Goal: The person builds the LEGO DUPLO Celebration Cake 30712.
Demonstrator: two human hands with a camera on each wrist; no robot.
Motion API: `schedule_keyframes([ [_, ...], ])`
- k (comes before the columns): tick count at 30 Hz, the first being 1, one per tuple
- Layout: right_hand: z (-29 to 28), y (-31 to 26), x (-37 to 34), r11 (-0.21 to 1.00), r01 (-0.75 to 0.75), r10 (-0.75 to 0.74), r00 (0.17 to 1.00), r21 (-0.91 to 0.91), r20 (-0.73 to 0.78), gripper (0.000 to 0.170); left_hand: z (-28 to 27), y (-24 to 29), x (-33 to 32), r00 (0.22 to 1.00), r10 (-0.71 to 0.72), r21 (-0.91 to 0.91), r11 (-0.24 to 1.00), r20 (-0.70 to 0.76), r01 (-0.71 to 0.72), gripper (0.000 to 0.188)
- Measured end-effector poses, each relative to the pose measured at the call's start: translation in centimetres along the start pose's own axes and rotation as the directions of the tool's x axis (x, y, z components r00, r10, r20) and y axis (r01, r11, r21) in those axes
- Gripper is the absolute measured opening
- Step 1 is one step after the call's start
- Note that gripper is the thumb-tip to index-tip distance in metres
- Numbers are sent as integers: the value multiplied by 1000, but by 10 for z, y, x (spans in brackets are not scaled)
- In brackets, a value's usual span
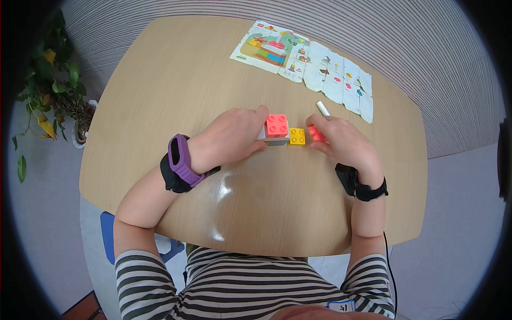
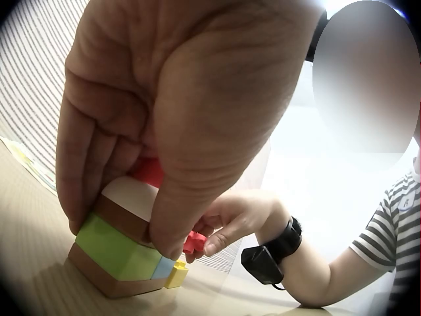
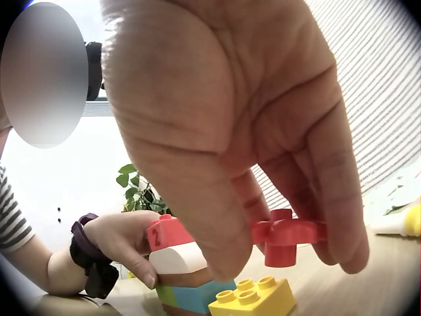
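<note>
Right hand (image 3: 227, 118) pinches red plastic flower-shaped piece (image 3: 283, 236), unplaced; left hand (image 1: 229, 134) grips multicoloured plastic-brick stack (image 2: 118, 246), square red brick (image 1: 277, 126) already atop; yellow four-stud brick (image 1: 297, 136) beside, unstacked.

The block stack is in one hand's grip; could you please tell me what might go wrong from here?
The red piece, pinched in the right hand, could slip. That hand might bump the nearby yellow brick. If the left hand squeezes unevenly, the block stack may shift.
</note>
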State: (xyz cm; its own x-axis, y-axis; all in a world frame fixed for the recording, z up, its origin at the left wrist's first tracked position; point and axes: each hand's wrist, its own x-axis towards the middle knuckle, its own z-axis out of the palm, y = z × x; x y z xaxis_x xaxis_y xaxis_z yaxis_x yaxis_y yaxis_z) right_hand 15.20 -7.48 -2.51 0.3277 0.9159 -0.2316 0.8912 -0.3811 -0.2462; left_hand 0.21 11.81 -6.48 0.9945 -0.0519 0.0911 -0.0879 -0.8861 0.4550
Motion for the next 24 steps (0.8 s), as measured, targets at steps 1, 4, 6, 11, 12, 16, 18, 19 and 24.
schedule_keyframes([
  [1,2,2,0,995,-67,66,998,-69,-18,33,0,0,0,1000,-3,0,1000,2,3,40],
  [4,5,11,1,943,-238,230,971,-235,-60,32,-1,0,0,1000,-7,-3,1000,10,7,40],
  [6,3,13,0,902,-307,307,951,-304,-49,31,0,0,0,1000,-3,-3,1000,3,3,40],
  [11,2,12,-1,919,-263,263,964,-295,-38,24,2,-1,-1,998,-39,5,999,-49,39,39],
  [12,2,10,0,920,-260,265,964,-294,-21,23,1,0,0,997,-67,9,998,-47,68,39],
  [16,5,11,-2,945,-191,179,981,-264,-70,9,0,0,1,993,-109,38,993,-40,111,39],
  [18,4,10,0,935,-219,222,975,-277,-22,19,1,-1,1,994,-99,35,994,-43,101,39],
  [19,4,11,0,939,-210,214,977,-271,-16,19,1,-2,1,995,-94,33,995,-44,96,38],
  [24,6,12,0,949,-174,179,984,-263,-8,20,1,-2,1,997,-48,31,998,-60,50,37],
])
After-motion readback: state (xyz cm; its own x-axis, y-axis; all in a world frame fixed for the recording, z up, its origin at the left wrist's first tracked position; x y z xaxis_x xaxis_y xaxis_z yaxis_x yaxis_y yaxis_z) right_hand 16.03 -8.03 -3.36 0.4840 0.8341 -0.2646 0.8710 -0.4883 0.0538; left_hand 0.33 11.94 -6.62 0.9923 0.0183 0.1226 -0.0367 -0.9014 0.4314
